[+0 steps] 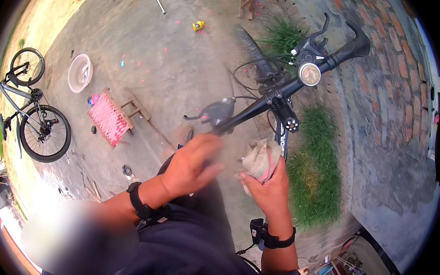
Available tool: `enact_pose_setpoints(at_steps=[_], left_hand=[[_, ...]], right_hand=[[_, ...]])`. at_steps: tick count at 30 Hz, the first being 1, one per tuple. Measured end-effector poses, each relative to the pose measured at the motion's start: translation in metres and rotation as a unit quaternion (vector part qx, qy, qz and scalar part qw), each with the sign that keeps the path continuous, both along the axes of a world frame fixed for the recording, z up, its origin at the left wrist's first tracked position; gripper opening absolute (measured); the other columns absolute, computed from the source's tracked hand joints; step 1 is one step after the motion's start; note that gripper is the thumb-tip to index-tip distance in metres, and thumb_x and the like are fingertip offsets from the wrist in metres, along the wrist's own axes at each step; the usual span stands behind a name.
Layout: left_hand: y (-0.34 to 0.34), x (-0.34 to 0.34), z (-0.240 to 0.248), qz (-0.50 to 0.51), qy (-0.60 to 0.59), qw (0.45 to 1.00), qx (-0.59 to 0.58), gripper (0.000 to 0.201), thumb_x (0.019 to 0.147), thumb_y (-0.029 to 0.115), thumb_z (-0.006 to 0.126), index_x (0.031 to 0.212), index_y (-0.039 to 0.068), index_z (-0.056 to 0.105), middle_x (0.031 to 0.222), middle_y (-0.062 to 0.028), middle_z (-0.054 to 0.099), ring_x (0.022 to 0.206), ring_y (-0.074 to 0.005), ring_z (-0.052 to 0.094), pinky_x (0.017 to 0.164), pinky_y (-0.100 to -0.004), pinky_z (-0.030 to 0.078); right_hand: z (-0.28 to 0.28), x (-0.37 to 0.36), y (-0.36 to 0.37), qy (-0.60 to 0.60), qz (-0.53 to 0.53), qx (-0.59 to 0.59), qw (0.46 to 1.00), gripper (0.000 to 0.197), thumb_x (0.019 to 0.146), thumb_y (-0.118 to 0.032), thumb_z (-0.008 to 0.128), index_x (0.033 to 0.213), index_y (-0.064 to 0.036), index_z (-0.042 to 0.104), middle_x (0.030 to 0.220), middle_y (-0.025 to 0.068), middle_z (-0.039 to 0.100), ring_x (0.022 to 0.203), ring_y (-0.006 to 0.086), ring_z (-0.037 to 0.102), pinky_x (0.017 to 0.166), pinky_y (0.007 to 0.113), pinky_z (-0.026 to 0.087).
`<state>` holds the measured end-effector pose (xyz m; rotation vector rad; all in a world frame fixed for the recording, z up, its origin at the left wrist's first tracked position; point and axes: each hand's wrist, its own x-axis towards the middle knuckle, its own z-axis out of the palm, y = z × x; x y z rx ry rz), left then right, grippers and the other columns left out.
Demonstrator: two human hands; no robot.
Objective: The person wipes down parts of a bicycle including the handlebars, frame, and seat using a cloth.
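A rag (pixel 260 159), greyish beige with a pink patch, is bunched in my right hand (pixel 271 186), the thumb pressed against it. It is beside the bicycle frame (pixel 283 145), just below the handlebar stem. My left hand (pixel 191 166) is by the left end of the black handlebar (pixel 248 113). Motion smears its fingers, so whether it touches the grip is unclear. The left brake lever (pixel 216 113) is also blurred. On the right half of the bar sit a round silver-rimmed bell (pixel 310 74) and the right brake lever (pixel 321 33).
On the concrete to the left are a pink woven stool (pixel 109 118), a pale basin (pixel 80 73) and a second bicycle (pixel 35 110). A yellow container (pixel 198 26) lies farther off. Grass (pixel 315 177) and a brick-and-plaster wall (pixel 398 97) border the right side.
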<state>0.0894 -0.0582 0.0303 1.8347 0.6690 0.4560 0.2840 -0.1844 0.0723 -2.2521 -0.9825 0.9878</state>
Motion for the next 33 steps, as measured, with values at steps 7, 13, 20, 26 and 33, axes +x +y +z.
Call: enact_pose_setpoints(at_steps=[7,13,20,26,33], left_hand=[[0.007,0.039,0.000,0.141,-0.045,0.884,-0.444,0.039,0.096,0.014,0.065,0.133,0.005,0.055,0.116,-0.0098,0.062,0.100,-0.0151,0.062,0.087,-0.0304,0.051],[0.077,0.080,0.003,0.163,-0.038,0.984,0.058,0.031,0.091,0.013,0.070,0.120,0.007,0.059,0.114,-0.0108,0.065,0.099,-0.0243,0.066,0.082,-0.0338,0.054],[0.074,0.133,-0.032,0.077,-0.039,0.986,0.142,0.028,0.082,0.009,0.072,0.109,0.006,0.064,0.112,-0.0132,0.064,0.096,-0.0374,0.063,0.080,-0.0439,0.053],[0.067,0.132,-0.031,0.099,-0.105,0.979,0.146,0.034,0.075,0.005,0.075,0.108,0.006,0.066,0.114,-0.0138,0.064,0.098,-0.0371,0.063,0.082,-0.0431,0.053],[0.067,0.132,-0.036,0.087,-0.118,0.969,0.197,0.040,0.072,0.003,0.074,0.111,0.007,0.066,0.115,-0.0130,0.064,0.103,-0.0356,0.063,0.084,-0.0422,0.054]], right_hand=[[0.016,-0.025,0.058,0.046,0.148,0.010,0.988,0.069,0.080,-0.022,0.079,0.138,0.0017,0.049,0.125,0.0247,0.059,0.116,0.0420,0.059,0.097,0.044,0.048],[-0.017,0.065,0.061,-0.333,0.055,0.173,0.925,0.048,0.088,-0.020,0.073,0.129,-0.0005,0.060,0.131,0.0160,0.059,0.119,0.0364,0.058,0.101,0.043,0.047],[-0.063,0.078,0.070,-0.198,0.023,0.165,0.966,0.039,0.093,-0.019,0.067,0.128,-0.0018,0.061,0.128,0.0172,0.060,0.115,0.0330,0.059,0.099,0.040,0.047],[-0.062,0.077,0.075,-0.191,0.002,0.175,0.966,0.037,0.092,-0.017,0.068,0.126,-0.0012,0.062,0.124,0.0172,0.061,0.112,0.0331,0.060,0.097,0.039,0.048],[-0.061,0.075,0.073,-0.183,0.008,0.174,0.968,0.037,0.093,-0.018,0.069,0.125,-0.0008,0.062,0.121,0.0176,0.062,0.110,0.0335,0.060,0.095,0.039,0.049]])
